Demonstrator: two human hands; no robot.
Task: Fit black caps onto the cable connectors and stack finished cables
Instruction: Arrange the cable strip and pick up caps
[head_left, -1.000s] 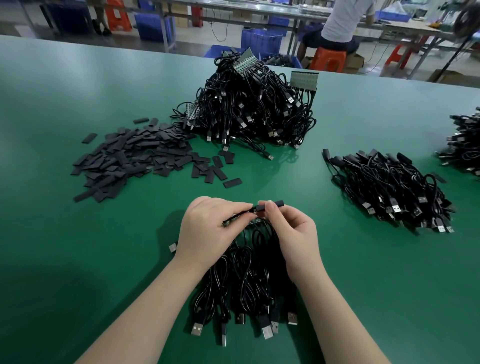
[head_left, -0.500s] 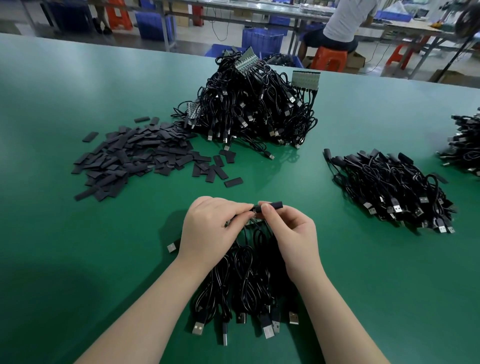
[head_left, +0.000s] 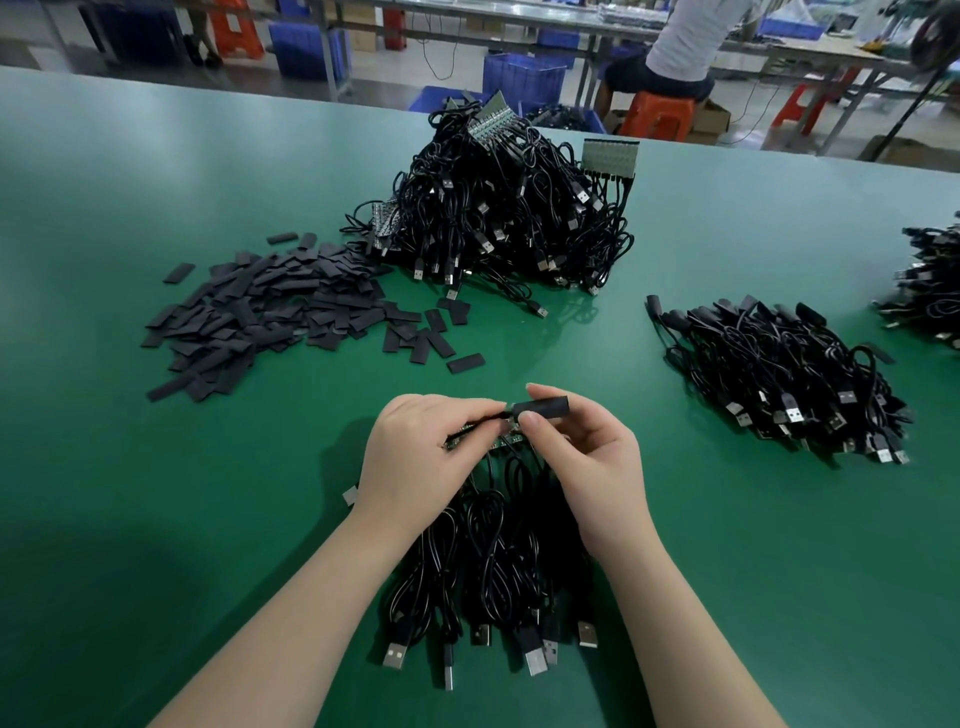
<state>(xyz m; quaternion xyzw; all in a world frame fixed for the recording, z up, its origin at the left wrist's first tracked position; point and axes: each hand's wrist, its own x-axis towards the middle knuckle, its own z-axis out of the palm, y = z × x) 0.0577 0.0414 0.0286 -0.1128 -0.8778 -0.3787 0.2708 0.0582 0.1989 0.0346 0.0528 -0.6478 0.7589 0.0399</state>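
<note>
Left hand (head_left: 422, 452) pinching connector strip (head_left: 470, 434), right hand (head_left: 587, 457) pinching black cap (head_left: 543, 406), above cable bundle (head_left: 493, 571) on green table (head_left: 156, 519).

Beyond the far edge of the green table (head_left: 156, 171), blue plastic crates (head_left: 523, 83) stand on the floor, one more (head_left: 306, 44) further left. A person in a white shirt (head_left: 685, 39) sits on an orange stool (head_left: 655, 115), facing away toward a long workbench (head_left: 519, 10). Another orange stool (head_left: 236, 31) stands at the far left, and one more (head_left: 802, 104) at the right. Cardboard boxes (head_left: 710, 120) rest on the floor near the seated person. A small pale scrap (head_left: 351, 496) lies on the table.
</note>
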